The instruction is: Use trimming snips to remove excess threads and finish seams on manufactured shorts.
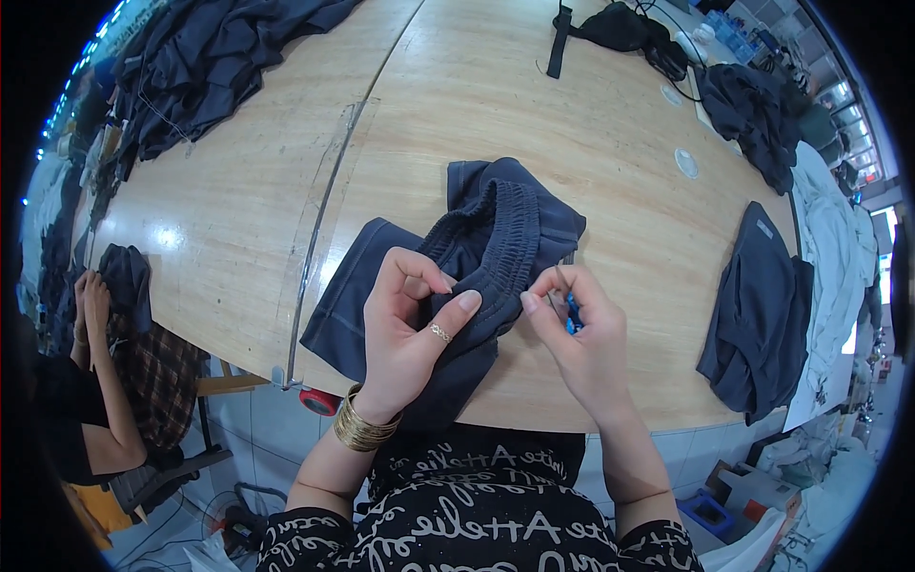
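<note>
A pair of dark navy shorts with a gathered elastic waistband lies on the table in front of me, its waist opening upward. My left hand is closed on the near part of the waistband, thumb on top of the fabric. Tucked in my right hand is a pair of thread snips, showing blue handles and a thin metal blade. That hand's thumb and forefinger pinch together right beside the waistband's edge. Whether a thread is between them is too small to tell.
Dark garments lie heaped at the far left, folded at the right and piled at the far right. A black strap sits at the back. A seam strip crosses the table. At left, a co-worker's hands handle dark cloth.
</note>
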Motion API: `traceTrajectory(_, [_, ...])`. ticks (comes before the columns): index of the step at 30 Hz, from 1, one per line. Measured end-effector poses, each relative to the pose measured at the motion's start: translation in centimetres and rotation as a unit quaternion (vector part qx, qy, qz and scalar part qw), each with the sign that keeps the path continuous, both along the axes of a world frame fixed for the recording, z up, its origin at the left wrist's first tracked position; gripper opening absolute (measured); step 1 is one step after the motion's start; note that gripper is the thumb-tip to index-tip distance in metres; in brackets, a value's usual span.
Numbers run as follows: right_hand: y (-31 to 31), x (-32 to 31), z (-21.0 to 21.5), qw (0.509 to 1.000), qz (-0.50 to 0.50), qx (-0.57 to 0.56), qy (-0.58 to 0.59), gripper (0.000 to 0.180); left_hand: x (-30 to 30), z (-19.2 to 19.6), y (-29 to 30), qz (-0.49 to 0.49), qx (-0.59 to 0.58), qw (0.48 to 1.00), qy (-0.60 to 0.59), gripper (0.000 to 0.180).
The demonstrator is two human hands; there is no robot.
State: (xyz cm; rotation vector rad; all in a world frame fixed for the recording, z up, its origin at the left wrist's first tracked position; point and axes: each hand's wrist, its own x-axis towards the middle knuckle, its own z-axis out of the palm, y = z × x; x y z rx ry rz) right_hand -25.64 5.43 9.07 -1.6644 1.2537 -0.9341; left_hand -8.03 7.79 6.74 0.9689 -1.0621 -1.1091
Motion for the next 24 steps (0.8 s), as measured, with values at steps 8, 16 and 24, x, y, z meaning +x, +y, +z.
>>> traceTrajectory(8, [0.2, -1.6, 0.5, 0.969, 0.096, -0.138, 0.179, 0.030, 0.4, 0.0, -0.2, -0.029, 0.040, 0.994, 0.095, 0.026])
traceTrajectory(16, [0.0, -1.1, 0.3, 0.945, 0.106, -0.205, 0.232, 0.026, 0.4, 0.2, -0.3, -0.033, 0.032, 0.995, 0.085, 0.026])
traceTrajectory(24, [0.0, -0.9, 0.0, 0.943, 0.098, -0.226, 0.223, 0.024, 0.4, 0.0, -0.5, -0.051, 0.065, 0.986, 0.143, 0.026])
